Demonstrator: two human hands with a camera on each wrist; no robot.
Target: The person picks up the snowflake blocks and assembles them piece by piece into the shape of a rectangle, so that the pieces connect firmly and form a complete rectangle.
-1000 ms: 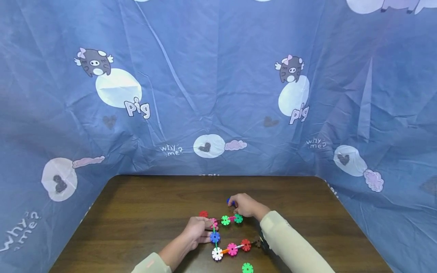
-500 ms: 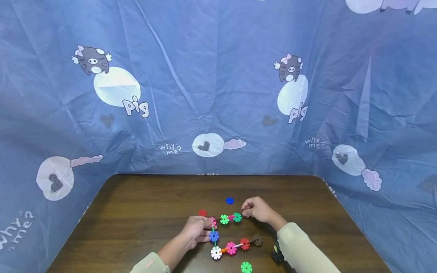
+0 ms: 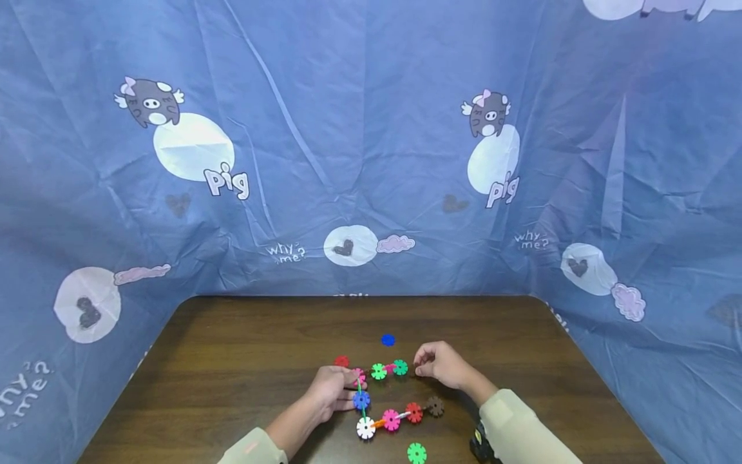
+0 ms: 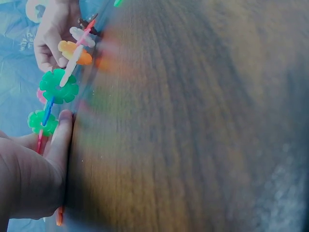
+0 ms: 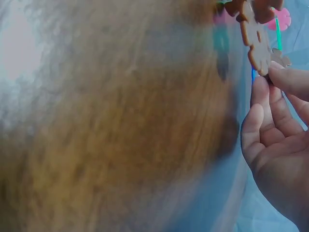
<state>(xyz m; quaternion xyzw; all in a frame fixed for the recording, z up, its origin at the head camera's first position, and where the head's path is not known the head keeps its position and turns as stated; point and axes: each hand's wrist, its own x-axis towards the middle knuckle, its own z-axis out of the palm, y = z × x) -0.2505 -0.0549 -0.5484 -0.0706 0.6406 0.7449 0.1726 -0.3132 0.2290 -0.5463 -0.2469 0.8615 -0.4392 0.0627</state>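
My left hand pinches a pink snowflake building disc at the corner of a joined chain. From there the chain runs past a blue disc to a white disc. One arm then goes right through another pink disc and a red disc to a brown disc. The far arm passes a light green disc and ends in a teal disc. Just right of it, my right hand pinches a small brown disc, mostly hidden by fingers.
Loose discs lie on the brown table: a blue one at the back, a red one beyond my left hand and a green one in front. A patterned blue cloth hangs around the table.
The right hand has moved right and slightly nearer, away from the loose blue disc, which now shows fully. My left hand keeps its grip on the chain.
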